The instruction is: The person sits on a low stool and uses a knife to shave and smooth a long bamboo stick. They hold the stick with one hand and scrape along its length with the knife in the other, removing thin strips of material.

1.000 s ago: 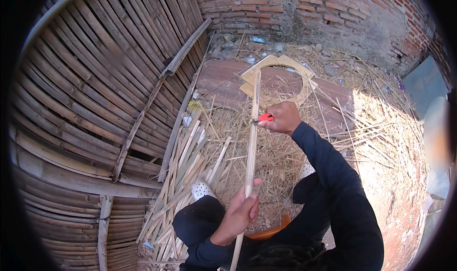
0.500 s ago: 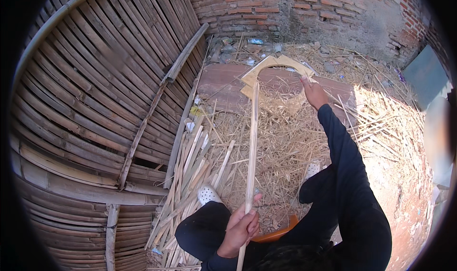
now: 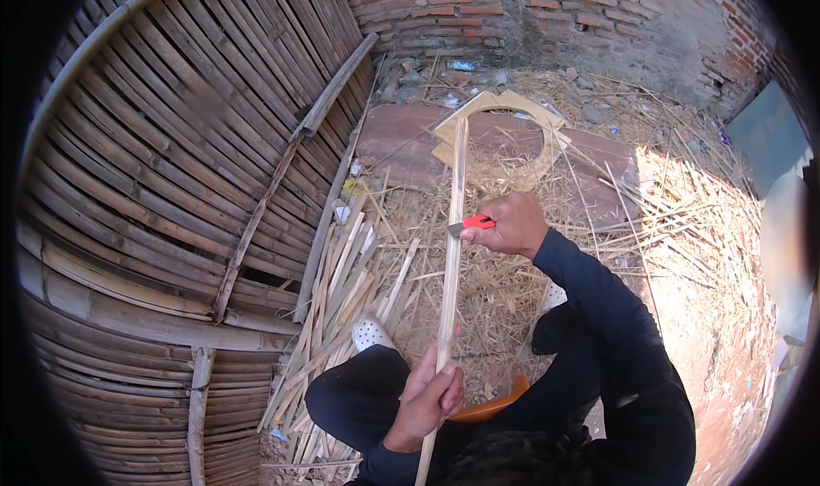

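A long pale bamboo strip [image 3: 451,289] runs from my lap away from me. Near its lower end my left hand [image 3: 423,401] is wrapped around it. The far end rests on a flat wooden frame with a round opening [image 3: 450,130]. My right hand [image 3: 518,223] is closed around a red cutter knife [image 3: 478,222], partly covered by the fingers. Its dark blade touches the strip in the upper part of its length.
Bamboo shavings [image 3: 504,289] cover the ground, with a brown board [image 3: 397,140] under the frame. Split strips [image 3: 337,302] are heaped at left beside a bamboo slat wall [image 3: 205,93]. A brick wall [image 3: 470,12] stands behind. My white dotted shoe [image 3: 371,333] is near the heap.
My right hand has come back from the frame's right side toward me, and the cutter knife now meets the strip. My left hand keeps its grip with little movement.
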